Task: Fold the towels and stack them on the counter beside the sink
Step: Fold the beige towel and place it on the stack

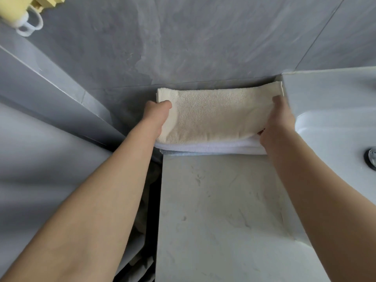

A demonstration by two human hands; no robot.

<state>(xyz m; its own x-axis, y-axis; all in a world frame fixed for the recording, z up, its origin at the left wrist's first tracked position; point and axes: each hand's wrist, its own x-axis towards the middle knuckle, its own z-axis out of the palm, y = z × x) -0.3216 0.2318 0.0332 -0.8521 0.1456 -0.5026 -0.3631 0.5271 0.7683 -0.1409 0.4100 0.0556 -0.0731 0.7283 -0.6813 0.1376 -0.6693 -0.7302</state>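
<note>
Both hands, left (157, 117) and right (279, 121), grip cream towel (215, 115) atop stack; counter (223, 210)

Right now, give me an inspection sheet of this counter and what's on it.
Surface: pale marbled counter, front part bare.
Job's things: cream towel folded on top of a white towel and a blue towel, stacked against the wall beside the sink.
Clutter: nothing seen.
Hands: left hand and right hand grip the cream towel's ends.
Cables: nothing seen.
Surroundings: grey tiled wall; yellow object upper left.
</note>
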